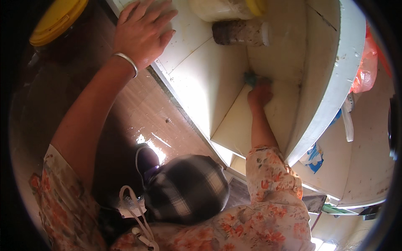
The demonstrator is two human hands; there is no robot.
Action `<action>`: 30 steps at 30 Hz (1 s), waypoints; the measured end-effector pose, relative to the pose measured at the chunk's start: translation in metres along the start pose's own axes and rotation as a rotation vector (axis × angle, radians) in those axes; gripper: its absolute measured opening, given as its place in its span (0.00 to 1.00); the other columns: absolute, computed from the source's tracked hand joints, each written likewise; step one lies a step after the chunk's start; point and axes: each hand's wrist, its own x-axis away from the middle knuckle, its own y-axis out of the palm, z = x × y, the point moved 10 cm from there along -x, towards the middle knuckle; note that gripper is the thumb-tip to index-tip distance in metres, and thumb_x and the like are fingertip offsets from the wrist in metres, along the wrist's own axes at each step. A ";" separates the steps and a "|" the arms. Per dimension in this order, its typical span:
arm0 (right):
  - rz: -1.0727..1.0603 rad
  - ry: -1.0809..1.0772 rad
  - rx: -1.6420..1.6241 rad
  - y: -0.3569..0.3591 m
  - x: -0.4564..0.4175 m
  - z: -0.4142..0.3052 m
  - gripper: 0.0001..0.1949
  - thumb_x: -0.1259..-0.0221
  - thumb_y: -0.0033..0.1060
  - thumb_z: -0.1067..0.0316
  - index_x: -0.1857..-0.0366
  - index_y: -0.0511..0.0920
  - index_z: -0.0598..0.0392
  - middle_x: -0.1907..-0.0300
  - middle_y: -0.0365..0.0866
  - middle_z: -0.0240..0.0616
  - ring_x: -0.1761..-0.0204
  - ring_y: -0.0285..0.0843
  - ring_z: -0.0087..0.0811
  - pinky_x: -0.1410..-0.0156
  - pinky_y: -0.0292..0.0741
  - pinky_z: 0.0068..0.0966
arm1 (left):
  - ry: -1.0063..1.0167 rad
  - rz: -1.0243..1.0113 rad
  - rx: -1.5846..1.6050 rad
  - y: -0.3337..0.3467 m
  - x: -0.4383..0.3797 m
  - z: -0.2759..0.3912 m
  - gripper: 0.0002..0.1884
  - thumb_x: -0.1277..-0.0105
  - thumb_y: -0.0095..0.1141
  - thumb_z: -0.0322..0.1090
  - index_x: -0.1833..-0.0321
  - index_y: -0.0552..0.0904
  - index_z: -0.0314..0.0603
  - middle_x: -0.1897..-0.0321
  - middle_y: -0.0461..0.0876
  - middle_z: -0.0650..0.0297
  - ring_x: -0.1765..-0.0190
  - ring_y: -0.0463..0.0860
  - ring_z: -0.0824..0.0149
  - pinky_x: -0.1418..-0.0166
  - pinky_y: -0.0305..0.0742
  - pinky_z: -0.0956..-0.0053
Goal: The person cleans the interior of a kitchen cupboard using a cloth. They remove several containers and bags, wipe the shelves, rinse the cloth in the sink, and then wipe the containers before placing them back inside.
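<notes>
My left hand (143, 34) has its fingers spread and rests on the pale bottom panel (188, 84) of a cabinet, close to its front edge. It holds nothing, and a silver bangle (127, 61) circles that wrist. Deep inside the cabinet, my right hand (260, 92) grips a bluish-green cloth (251, 79). The cloth is at the inner corner where the panels meet; the hand and cloth are slightly blurred, and the fingers partly hide it. Beyond them is a clear jar (237, 33) with dark contents and a white lid. A larger yellow-lidded jar (223, 9) is cut off by the top rim.
A yellow-lidded container (59, 22) stands on the wet wood-look floor (163, 113) at upper left. The cabinet's pale top edge (326, 106) curves beside my right arm. On the countertop (336, 175) are a red plastic bag (366, 69) and a blue-white packet (314, 158).
</notes>
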 end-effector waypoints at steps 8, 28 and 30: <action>-0.152 -0.431 0.101 0.015 0.164 -0.095 0.20 0.35 0.57 0.67 0.40 0.85 0.50 0.25 0.68 0.43 0.26 0.65 0.48 0.31 0.74 0.44 | -0.015 0.045 0.103 -0.010 0.012 -0.004 0.20 0.31 0.58 0.43 0.39 0.84 0.45 0.31 0.79 0.59 0.24 0.69 0.54 0.21 0.60 0.52; -0.093 -0.389 -0.199 -0.145 0.284 -0.036 0.18 0.39 0.62 0.74 0.45 0.85 0.49 0.40 0.83 0.42 0.36 0.78 0.49 0.29 0.75 0.46 | -0.121 -0.178 0.183 0.024 0.008 -0.008 0.26 0.24 0.51 0.49 0.27 0.77 0.48 0.19 0.66 0.62 0.15 0.54 0.58 0.15 0.48 0.51; 0.035 -0.377 -0.120 -0.152 0.266 0.003 0.22 0.42 0.61 0.76 0.42 0.84 0.47 0.33 0.80 0.41 0.32 0.77 0.48 0.26 0.74 0.45 | -0.111 -0.150 0.106 0.016 0.007 -0.005 0.23 0.24 0.53 0.50 0.29 0.79 0.59 0.22 0.70 0.73 0.18 0.59 0.64 0.16 0.51 0.58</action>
